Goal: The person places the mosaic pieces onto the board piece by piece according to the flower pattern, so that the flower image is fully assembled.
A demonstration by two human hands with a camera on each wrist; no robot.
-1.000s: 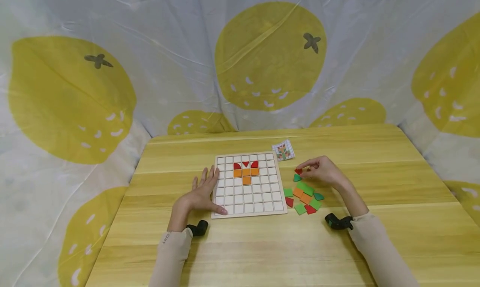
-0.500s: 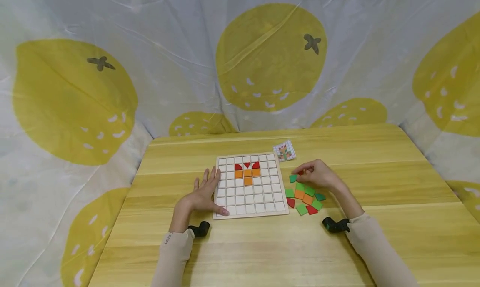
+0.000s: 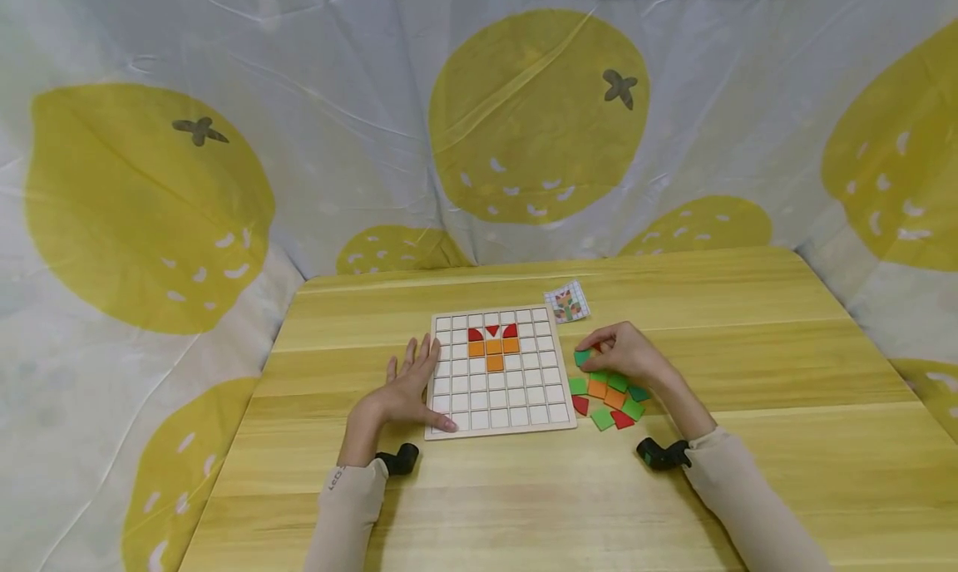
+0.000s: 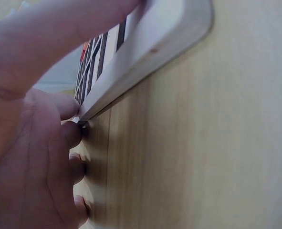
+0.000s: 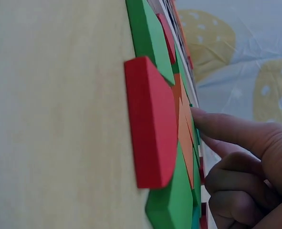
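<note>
A white gridded puzzle board (image 3: pixel 524 393) in a pale wooden frame lies on the table. My left hand (image 3: pixel 400 389) rests spread at its left side, thumb over the near left corner and fingertips along the left edge. On the board sit red pieces (image 3: pixel 511 332) above several orange squares (image 3: pixel 495 362). To the board's right, my right hand (image 3: pixel 629 354) pinches a teal tile (image 3: pixel 582 357) between thumb and index finger. In the right wrist view the other fingers (image 5: pixel 236 207) are curled. A red tile is mostly hidden under that hand.
Loose green, orange and red tiles lie just below my right hand, among them a red one (image 3: pixel 622 420) and a teal one (image 3: pixel 639 392). A printed pattern card (image 3: pixel 567 302) lies by the board's far right corner. A lemon-patterned cloth (image 3: pixel 539 115) hangs behind the table (image 3: pixel 494 505).
My right hand has gone from the red tile to the teal tile and shifted it slightly left, toward the board. The left hand stays at the board's edge.
</note>
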